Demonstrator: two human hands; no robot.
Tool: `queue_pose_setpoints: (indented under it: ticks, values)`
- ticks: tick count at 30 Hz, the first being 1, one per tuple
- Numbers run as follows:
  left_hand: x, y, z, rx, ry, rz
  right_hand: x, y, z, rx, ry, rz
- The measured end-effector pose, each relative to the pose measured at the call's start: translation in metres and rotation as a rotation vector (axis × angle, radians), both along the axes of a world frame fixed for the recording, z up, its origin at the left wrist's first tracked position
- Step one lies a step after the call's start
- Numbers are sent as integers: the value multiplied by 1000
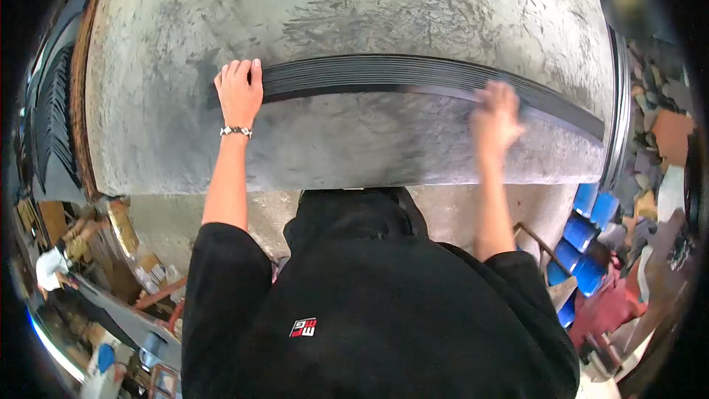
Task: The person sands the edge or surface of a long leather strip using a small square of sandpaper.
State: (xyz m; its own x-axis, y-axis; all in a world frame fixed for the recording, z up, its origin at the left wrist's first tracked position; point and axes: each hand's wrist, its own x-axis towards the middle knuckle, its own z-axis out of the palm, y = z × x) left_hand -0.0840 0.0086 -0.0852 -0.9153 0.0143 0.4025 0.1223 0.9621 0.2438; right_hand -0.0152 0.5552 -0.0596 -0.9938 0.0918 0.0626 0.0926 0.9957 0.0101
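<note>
A bundle of long, thin black strips (369, 74) lies in a shallow arc across a worn grey tabletop (354, 140). At its left end, my left hand (238, 92) is closed over the strips, with a beaded bracelet on the wrist. Motion blurs my right hand (498, 122), which is over the near edge of the strips, right of centre. Something dark shows faintly beside its fingers, too smeared to make out. The fingers of that hand are too blurred to read.
Dark ribbed pieces (55, 118) hang or lie beyond the table's left edge. Blue objects (580, 233) and mixed scraps (668, 137) lie to the right. At the lower left, another person in a white top (52, 267) is near a grey surface (129, 314).
</note>
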Motion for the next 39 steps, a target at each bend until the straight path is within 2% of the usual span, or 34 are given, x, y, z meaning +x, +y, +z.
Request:
queue_pose_setpoints:
  ticks: [1,2,4,5,6,8,9,11,12,14,15,16,17,18,21,22,23,24,25,26,28,31,32,35,36,37,38,39]
  values:
    - [0,-1,0,-4,-17,7,-1,-109,35,-13,232,88]
    - [1,1,1,-2,-36,12,-2,-181,44,-126,102,121]
    - [2,5,0,23,-48,19,13,-277,6,-111,201,378]
    - [1,5,0,41,-41,22,13,-297,14,-175,248,367]
    - [2,4,1,61,-40,28,10,-287,24,-176,189,304]
    - [2,3,-1,77,-4,19,-8,-203,46,-160,79,197]
    - [2,3,-1,83,-4,24,-9,-137,19,68,237,167]
    - [2,5,-3,87,33,27,-9,-18,17,-86,227,-193]
    - [1,6,-3,94,39,27,-18,-5,35,54,142,-524]
    - [0,8,-1,92,52,34,-23,-16,27,-111,-66,-670]
    - [0,7,-1,94,53,33,-22,-63,15,-20,-30,-523]
    - [-1,8,-1,95,57,37,-14,-150,3,133,45,-237]
    - [0,8,-1,94,55,41,-4,-231,2,131,51,-30]
    - [4,8,0,97,36,42,8,-282,0,-16,-5,120]
    - [-3,6,2,112,30,11,14,-281,19,-262,49,412]
    - [-3,6,0,125,43,6,2,-239,35,-98,22,304]
    - [0,5,-2,139,50,2,-7,-186,34,17,177,228]
    - [1,4,-2,129,46,11,-16,-112,9,119,219,102]
    - [2,5,-1,120,40,14,-22,-61,11,-30,178,-133]
    - [0,7,1,112,41,15,-32,-48,30,-7,31,-487]
    - [2,7,2,97,27,23,-38,-15,-49,-139,54,-443]
    - [0,8,2,78,30,27,-15,-295,6,220,43,1]
    - [1,7,3,52,10,21,2,-350,28,-144,79,125]
    - [-1,9,1,64,48,28,9,-283,23,-195,131,305]
    - [-3,9,1,53,48,22,-4,-233,39,-61,115,210]
    - [-2,8,2,41,41,21,-15,-173,29,44,223,82]
    - [1,9,4,28,32,21,-22,-92,5,-180,246,-129]
    - [1,10,6,34,41,18,-34,-67,35,-88,85,-506]
